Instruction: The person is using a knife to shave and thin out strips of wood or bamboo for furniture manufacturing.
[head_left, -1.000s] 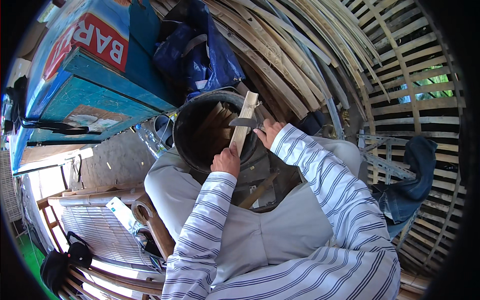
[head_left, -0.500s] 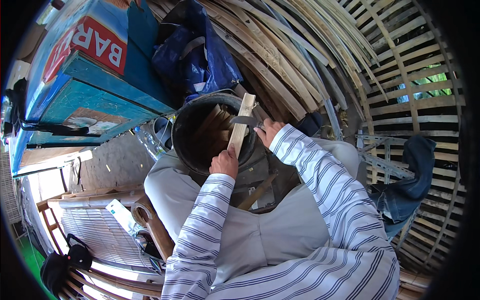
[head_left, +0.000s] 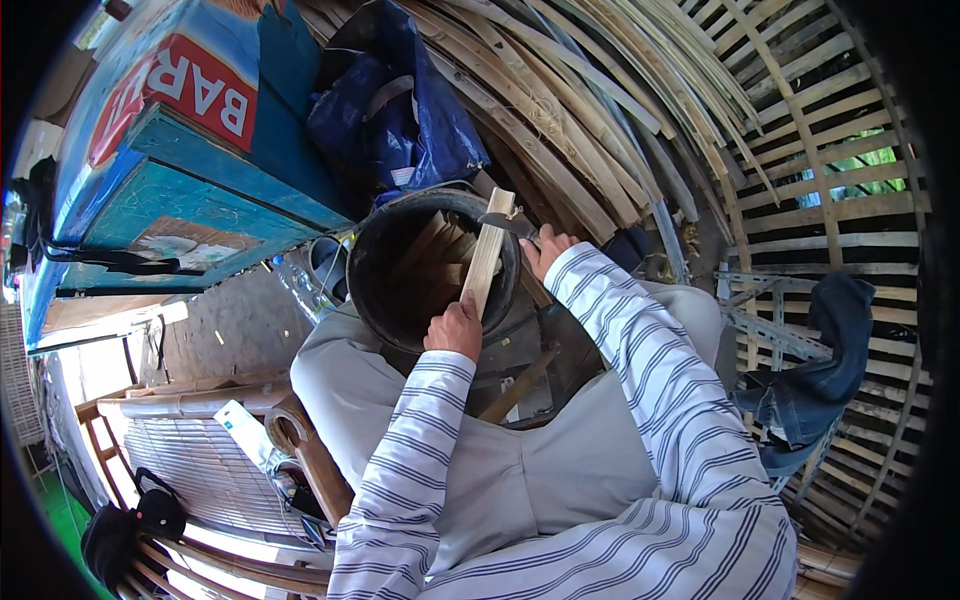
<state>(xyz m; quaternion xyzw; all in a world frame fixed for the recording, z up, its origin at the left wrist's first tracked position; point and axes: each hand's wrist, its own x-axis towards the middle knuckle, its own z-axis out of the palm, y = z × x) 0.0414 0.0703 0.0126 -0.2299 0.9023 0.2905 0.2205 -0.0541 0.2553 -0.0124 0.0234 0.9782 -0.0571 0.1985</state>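
A pale strip of wood (head_left: 486, 262) slants over the right part of a dark round bucket (head_left: 362, 290). My left hand (head_left: 455, 329) is closed around the strip's near end. In my right hand (head_left: 549, 250) is a knife (head_left: 508, 223), gripped by its handle, which my fingers mostly cover. Its dark, broad blade lies across the strip close to the far end, where a small curled shaving (head_left: 514, 211) stands up. Several wood pieces (head_left: 428, 255) rest inside the bucket, partly in shadow.
Long bamboo strips (head_left: 560, 120) are piled beyond the bucket, next to a blue plastic bag (head_left: 400, 130). On the left stand a blue painted box (head_left: 200, 200) and a bamboo bench (head_left: 190, 400). A slatted bamboo wall (head_left: 830, 120) and hanging dark cloth (head_left: 815, 370) are on the right.
My right hand has moved the knife away from me along the strip, toward its far end. My left hand keeps its grip, with only a slight shift.
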